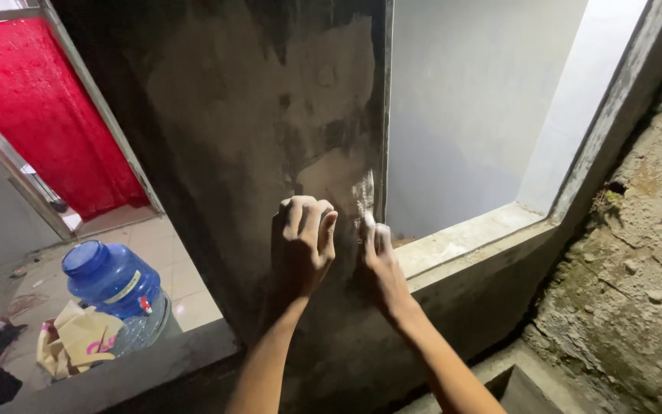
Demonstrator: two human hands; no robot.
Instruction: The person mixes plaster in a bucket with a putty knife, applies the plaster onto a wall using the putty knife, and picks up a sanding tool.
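Up close, the left hand (304, 241) presses a dark flat plaster board (279, 253), gripped at its top edge, against the grey wet-plastered concrete pillar (254, 115). The right hand (379, 257) clasps a pale-smeared small metal trowel (365, 201) at the pillar's right edge. Pressed unevenly, the trowel could gouge the fresh coat or chip the corner beside the window opening (476, 115).

Cement pillar (254, 138) matt, patchy wet-dark; side wall (637, 291) rough, crumbly; water jug (113, 277) glossy blue plastic; curtain (40, 107) red cloth.

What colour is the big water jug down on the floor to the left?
The water jug is blue, with a blue cap; it shows in the head view, lower left.
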